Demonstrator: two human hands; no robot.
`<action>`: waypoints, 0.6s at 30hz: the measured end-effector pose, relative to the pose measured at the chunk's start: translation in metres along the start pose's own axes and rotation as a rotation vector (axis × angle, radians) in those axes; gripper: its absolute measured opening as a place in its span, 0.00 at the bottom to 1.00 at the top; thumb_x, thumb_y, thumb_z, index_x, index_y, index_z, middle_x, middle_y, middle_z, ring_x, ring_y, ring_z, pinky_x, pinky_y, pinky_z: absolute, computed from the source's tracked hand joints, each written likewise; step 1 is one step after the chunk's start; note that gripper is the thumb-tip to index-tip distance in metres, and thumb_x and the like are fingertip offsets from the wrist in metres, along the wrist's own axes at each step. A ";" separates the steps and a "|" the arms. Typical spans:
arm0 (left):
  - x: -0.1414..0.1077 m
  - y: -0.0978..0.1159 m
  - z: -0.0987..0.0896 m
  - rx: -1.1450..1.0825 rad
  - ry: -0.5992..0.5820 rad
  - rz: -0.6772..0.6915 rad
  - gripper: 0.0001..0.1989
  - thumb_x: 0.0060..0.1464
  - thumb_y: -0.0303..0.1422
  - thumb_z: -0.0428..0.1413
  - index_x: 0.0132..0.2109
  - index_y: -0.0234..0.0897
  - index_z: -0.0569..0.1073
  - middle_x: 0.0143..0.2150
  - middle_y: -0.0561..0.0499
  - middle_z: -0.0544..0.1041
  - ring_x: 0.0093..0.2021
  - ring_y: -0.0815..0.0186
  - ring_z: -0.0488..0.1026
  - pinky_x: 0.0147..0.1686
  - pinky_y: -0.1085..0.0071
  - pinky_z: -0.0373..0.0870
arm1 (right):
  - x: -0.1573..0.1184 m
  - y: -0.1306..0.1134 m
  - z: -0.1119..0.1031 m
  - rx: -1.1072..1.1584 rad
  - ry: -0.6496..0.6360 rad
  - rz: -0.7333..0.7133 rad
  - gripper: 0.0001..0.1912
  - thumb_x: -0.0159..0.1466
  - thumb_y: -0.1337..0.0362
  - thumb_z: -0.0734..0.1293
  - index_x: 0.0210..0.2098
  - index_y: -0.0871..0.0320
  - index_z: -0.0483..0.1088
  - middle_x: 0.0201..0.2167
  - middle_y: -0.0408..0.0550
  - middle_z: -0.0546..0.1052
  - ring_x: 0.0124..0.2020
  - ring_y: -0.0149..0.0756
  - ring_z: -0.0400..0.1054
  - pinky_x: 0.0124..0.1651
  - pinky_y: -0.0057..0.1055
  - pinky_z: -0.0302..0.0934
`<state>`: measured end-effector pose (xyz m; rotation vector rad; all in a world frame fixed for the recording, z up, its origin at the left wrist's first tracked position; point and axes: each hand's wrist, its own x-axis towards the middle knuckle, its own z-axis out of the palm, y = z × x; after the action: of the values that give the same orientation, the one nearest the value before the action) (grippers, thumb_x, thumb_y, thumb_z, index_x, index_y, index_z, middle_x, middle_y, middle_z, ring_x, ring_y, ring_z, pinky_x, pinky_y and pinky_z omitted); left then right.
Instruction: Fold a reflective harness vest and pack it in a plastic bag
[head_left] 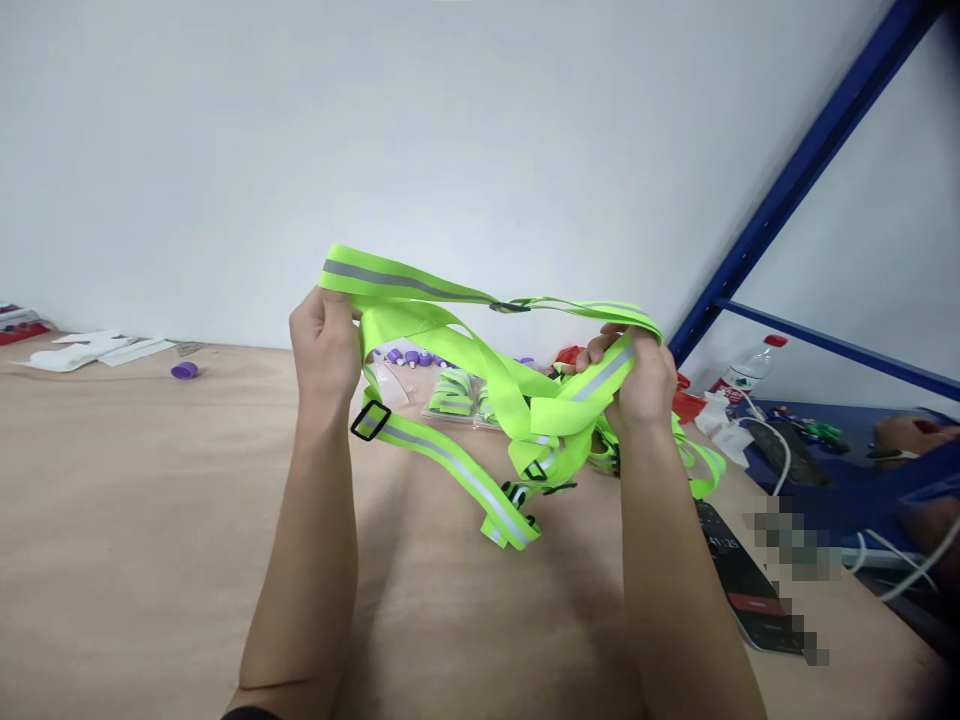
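Note:
A neon-green strap harness (pixel 465 472) with grey reflective stripes and black buckles is stretched in the air between both hands. My left hand (pixel 326 345) is closed on its upper left loop. On the right, my right hand (pixel 637 375) grips the gathered straps, its fingers partly hidden by the band. A black slider buckle hangs just below my left hand, and the lower straps dangle in the middle above the table. Behind the harness lie clear bags (pixel 452 393) with folded green straps inside.
Purple caps (pixel 184 370) and white papers (pixel 94 350) are on the wooden table (pixel 150 520). At the right are a phone (pixel 750 585), a red-capped bottle (pixel 757 368), cables, a blue frame (pixel 795 180) and another person's hand (pixel 911 437). More green straps lie beside my right wrist.

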<state>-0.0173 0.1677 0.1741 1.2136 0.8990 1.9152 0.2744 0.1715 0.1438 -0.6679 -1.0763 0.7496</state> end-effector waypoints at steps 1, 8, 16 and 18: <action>0.000 0.000 0.000 0.029 -0.014 -0.012 0.21 0.65 0.47 0.53 0.28 0.39 0.66 0.18 0.58 0.62 0.14 0.74 0.55 0.13 0.74 0.48 | 0.000 0.000 -0.001 -0.008 -0.004 -0.001 0.18 0.62 0.46 0.67 0.33 0.54 0.67 0.19 0.38 0.64 0.21 0.34 0.67 0.30 0.36 0.73; -0.006 0.017 0.006 -0.087 -0.236 -0.137 0.24 0.65 0.50 0.47 0.26 0.39 0.69 0.13 0.56 0.57 0.10 0.74 0.44 0.10 0.71 0.41 | -0.001 -0.005 -0.001 -0.052 -0.019 -0.013 0.16 0.61 0.48 0.69 0.30 0.54 0.67 0.17 0.35 0.56 0.16 0.28 0.54 0.25 0.31 0.70; -0.011 0.037 0.002 -0.295 -0.328 -0.283 0.29 0.66 0.56 0.41 0.29 0.41 0.71 0.11 0.60 0.49 0.09 0.75 0.45 0.16 0.72 0.60 | -0.015 -0.011 0.012 -0.172 -0.114 -0.054 0.15 0.60 0.53 0.71 0.26 0.54 0.66 0.15 0.33 0.51 0.14 0.26 0.47 0.19 0.27 0.61; -0.012 0.033 -0.002 -0.283 -0.378 -0.343 0.33 0.62 0.61 0.39 0.31 0.40 0.72 0.11 0.60 0.54 0.08 0.75 0.45 0.14 0.73 0.58 | -0.018 -0.011 0.009 -0.248 -0.121 -0.067 0.16 0.60 0.54 0.71 0.24 0.54 0.64 0.14 0.34 0.53 0.15 0.27 0.51 0.20 0.27 0.61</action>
<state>-0.0210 0.1399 0.1957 1.1166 0.5682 1.4214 0.2631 0.1519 0.1467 -0.7999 -1.3102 0.6102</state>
